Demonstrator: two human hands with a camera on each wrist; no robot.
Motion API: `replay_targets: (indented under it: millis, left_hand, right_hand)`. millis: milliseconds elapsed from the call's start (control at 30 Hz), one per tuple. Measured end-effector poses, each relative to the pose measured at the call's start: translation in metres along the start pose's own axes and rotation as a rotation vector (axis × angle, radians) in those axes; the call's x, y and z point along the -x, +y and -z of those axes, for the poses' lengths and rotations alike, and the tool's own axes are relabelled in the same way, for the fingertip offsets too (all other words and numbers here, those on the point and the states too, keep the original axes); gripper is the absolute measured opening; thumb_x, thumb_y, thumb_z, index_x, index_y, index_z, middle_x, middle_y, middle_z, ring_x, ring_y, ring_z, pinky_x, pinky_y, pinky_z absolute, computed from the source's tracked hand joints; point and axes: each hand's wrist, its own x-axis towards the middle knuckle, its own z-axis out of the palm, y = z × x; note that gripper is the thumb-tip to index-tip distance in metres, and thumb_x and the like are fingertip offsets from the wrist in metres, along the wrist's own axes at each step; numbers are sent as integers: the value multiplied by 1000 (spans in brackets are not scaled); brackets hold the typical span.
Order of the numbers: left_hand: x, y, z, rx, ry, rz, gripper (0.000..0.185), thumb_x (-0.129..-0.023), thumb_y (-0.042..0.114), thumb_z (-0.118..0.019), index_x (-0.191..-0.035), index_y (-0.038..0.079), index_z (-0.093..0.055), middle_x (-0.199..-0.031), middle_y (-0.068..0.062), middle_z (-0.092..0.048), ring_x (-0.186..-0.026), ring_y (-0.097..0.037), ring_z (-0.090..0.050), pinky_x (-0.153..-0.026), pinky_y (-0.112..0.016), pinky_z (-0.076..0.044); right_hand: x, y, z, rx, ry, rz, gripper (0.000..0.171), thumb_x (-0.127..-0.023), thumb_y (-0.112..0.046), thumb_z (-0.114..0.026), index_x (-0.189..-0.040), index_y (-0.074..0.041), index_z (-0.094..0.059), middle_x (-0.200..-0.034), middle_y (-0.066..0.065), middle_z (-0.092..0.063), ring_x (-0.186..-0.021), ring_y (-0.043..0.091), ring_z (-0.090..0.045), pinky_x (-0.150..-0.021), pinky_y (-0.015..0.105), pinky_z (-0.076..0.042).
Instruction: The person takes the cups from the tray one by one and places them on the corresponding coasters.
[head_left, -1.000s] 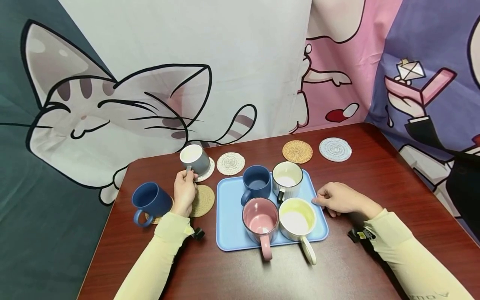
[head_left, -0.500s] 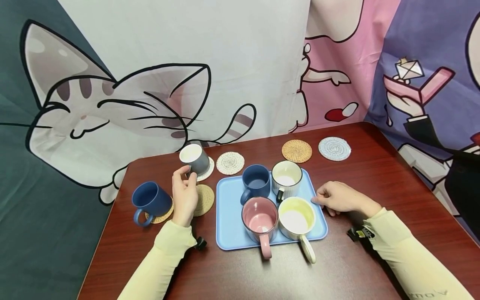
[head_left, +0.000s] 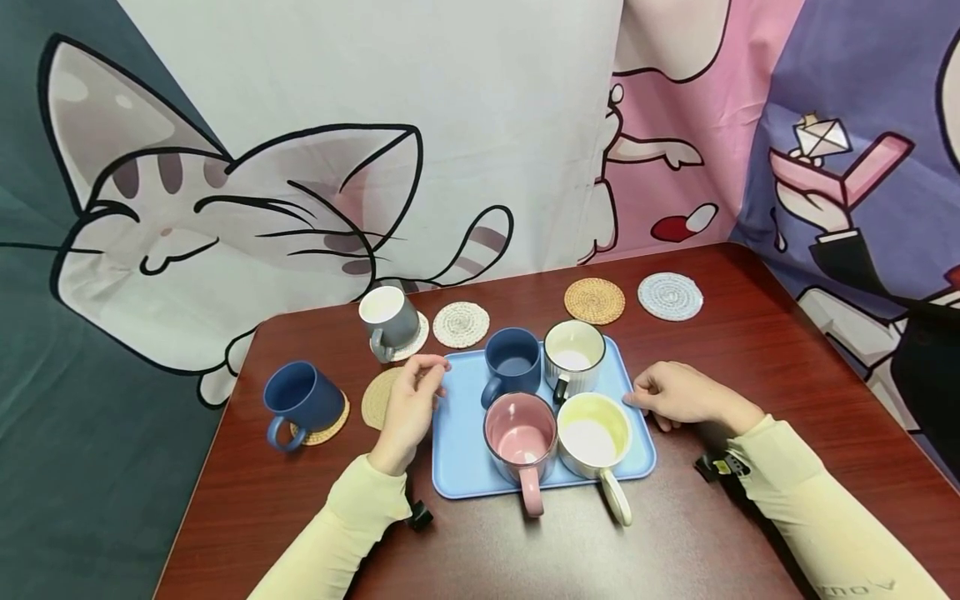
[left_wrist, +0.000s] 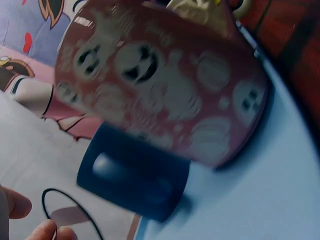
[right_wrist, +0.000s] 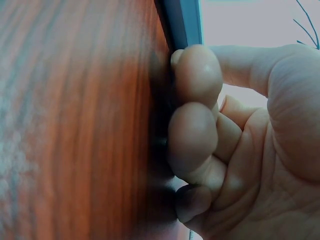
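My left hand (head_left: 408,408) is at the left edge of the blue tray (head_left: 461,467), holding nothing, thumb and fingers apart. In the left wrist view its fingertips show at the lower left corner. My right hand (head_left: 678,396) grips the tray's right rim, with curled fingers (right_wrist: 192,135) below the edge. On the tray stand a dark blue mug (head_left: 513,362), a white ribbed mug with a black handle (head_left: 573,358), a pink mug (head_left: 521,442) and a yellow-lined mug (head_left: 596,437). Behind my left hand, a grey mug (head_left: 397,325) sits on a white coaster.
At the left, a blue mug (head_left: 303,396) stands on a tan coaster (head_left: 326,429). An olive coaster (head_left: 377,400) lies beside my left hand. Along the back are a white coaster (head_left: 461,325), an orange one (head_left: 594,301) and a pale blue one (head_left: 671,297).
My left hand has let go of the grey mug's handle and moved right and toward me, to the tray's left edge. The grey mug stays on its coaster; my right hand has not moved.
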Motion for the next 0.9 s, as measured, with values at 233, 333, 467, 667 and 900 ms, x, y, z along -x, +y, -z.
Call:
replay_targets:
  millis: [233, 333, 467, 667, 900]
  left_hand:
    - [10, -5, -18, -48, -170, 41, 22, -107, 15, -54, -119, 0, -64, -113, -21, -68, -73, -14, -56, -60, -23, -42]
    - [13, -6, -23, -58, -220, 56, 22, -107, 16, -55, -119, 2, -66, -99, -20, -67, -73, -21, -57, -59, -22, -42]
    - [16, -6, -29, -79, -246, 68, 22, -106, 18, -56, -120, 4, -66, -83, -12, -62, -72, -24, -58, -62, -23, -43]
    - [17, -7, -38, -82, -256, 85, 22, -106, 19, -58, -113, 0, -66, -82, 3, -65, -73, -11, -58, -69, -21, -45]
    - [17, -10, -45, -49, -269, 108, 21, -106, 22, -57, -100, 4, -64, -96, -4, -77, -88, -4, -64, -82, -19, -47]
  right_hand:
    - [0, 0, -1, 0, -1, -4, 42, -101, -33, -67, -63, -17, -58, -45, -9, -55, -40, 9, -55, -48, 25, -45]
    - [0, 0, -1, 1, 2, 0, 42, -100, -32, -67, -62, -17, -58, -45, -8, -55, -40, 8, -55, -48, 25, -45]
    - [0, 0, 0, 3, 8, 2, 42, -100, -31, -67, -62, -17, -58, -44, -9, -55, -40, 9, -55, -48, 25, -45]
    - [0, -2, 0, 7, 7, -2, 41, -100, -31, -67, -62, -17, -58, -44, -9, -55, -40, 8, -55, -48, 25, -45]
    - [0, -3, 1, 11, 5, -4, 41, -100, -31, -67, -62, -18, -58, -44, -9, -55, -40, 9, -55, -49, 25, -44]
